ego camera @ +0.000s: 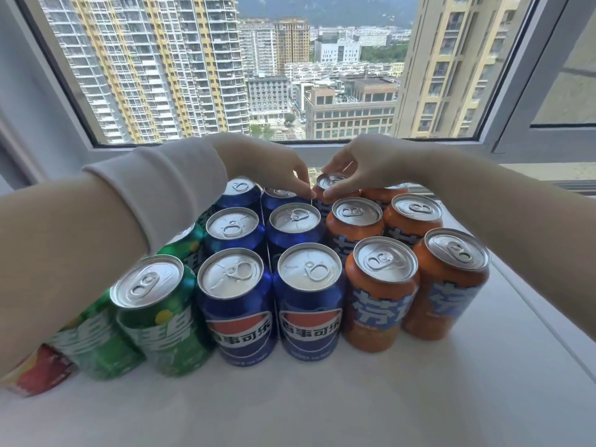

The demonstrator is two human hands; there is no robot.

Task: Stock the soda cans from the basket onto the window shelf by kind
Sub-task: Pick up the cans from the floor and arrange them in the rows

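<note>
Right hand (371,162) pinches the top rim of the far orange can (329,183), thumb on the near side and fingers on the far side. Left hand (274,166) has its fingers bent down onto the far blue can (277,192) next to it. Can't tell if it's gripping or just steadying.

Looks like the back-row seating step, and the shelf is mostly stocked. To do it well:
- keep the can upright and lower it straight down, because the gap to its neighbours is tight
- hold the blue can so it doesn't get nudged out of line
- let go only once the base sits flat
- lift the forearms clear of the near rows on the way out

Layout, left to right: red can (38,372), partly hidden by the left arm, then green cans (161,317), blue cans (235,304) and orange cans (382,295), all upright and touching.

The window shelf (354,398) is white, smooth and flat, so cans will probably slide easily. Basket is not in view. The window (290,75) is directly behind, with tower blocks (145,59) outside and daylight coming in.
</note>
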